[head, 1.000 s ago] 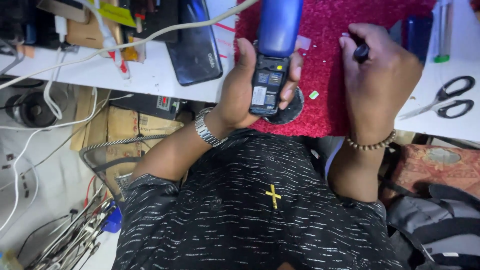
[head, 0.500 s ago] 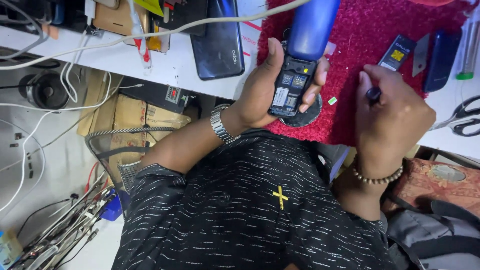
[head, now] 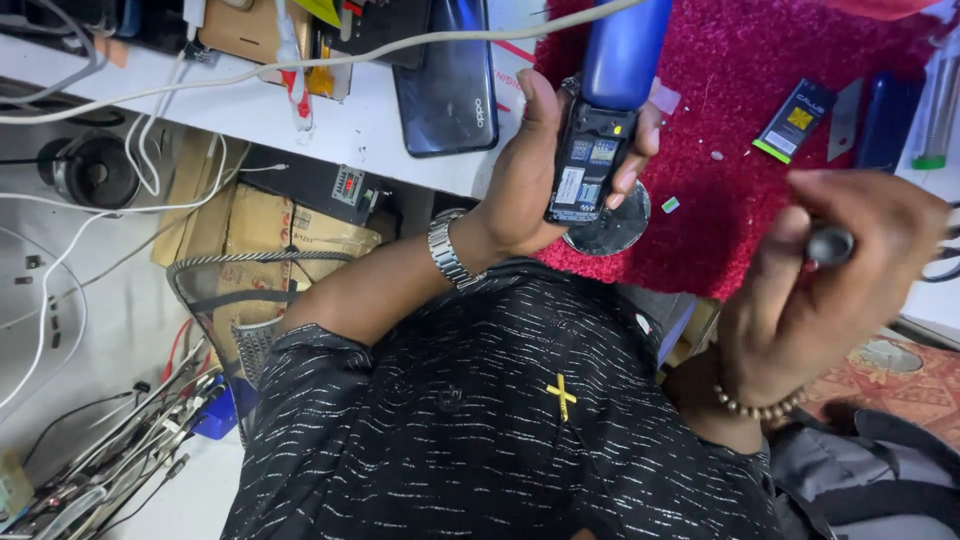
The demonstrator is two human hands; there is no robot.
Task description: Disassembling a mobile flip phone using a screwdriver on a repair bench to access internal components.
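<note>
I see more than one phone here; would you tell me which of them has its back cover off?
The blue keypad phone held in the left hand: its battery bay is exposed. The dark smartphone lies closed on the white bench.

- Left hand (head: 540,170) is raised at about 12 o'clock, palm turned toward the camera, thumb up along one side, fingers (head: 640,140) curled round the other in a firm grip.
- Left forearm runs back toward 8 o'clock, elbow bent.
- Right hand (head: 840,270) at 3 o'clock, blurred, fingers closed in a pinch.
</note>
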